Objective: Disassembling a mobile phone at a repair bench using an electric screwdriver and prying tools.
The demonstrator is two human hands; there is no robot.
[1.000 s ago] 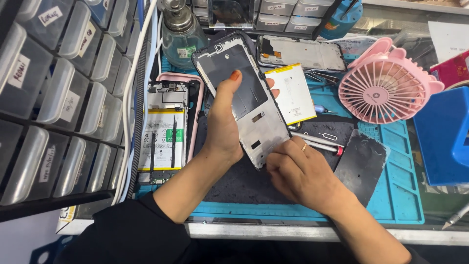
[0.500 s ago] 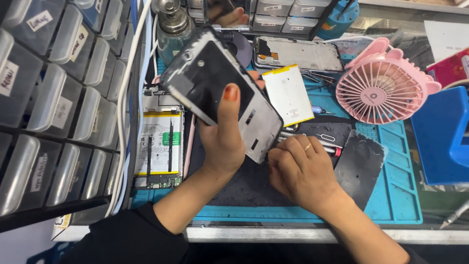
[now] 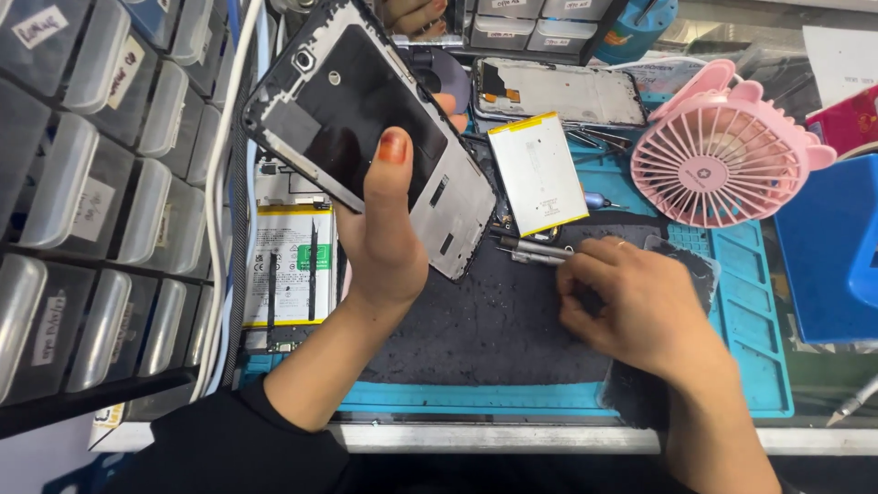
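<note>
My left hand grips a bare phone frame and holds it up, tilted, above the dark work mat; my thumb lies across its dark inner face. My right hand rests low on the mat, fingers curled beside metal tweezers; whether it holds them is hidden. A loose white battery lies just beyond, and an opened phone with a yellow-edged battery lies at the mat's left.
Grey parts drawers fill the left side. A pink desk fan stands at the right, with a blue box beside it. Another phone frame lies at the back. A dark back cover sits under my right wrist.
My left hand has lifted the phone frame up and to the left and tilted it. My right hand has let go of its lower edge and dropped to the mat by the tweezers.
</note>
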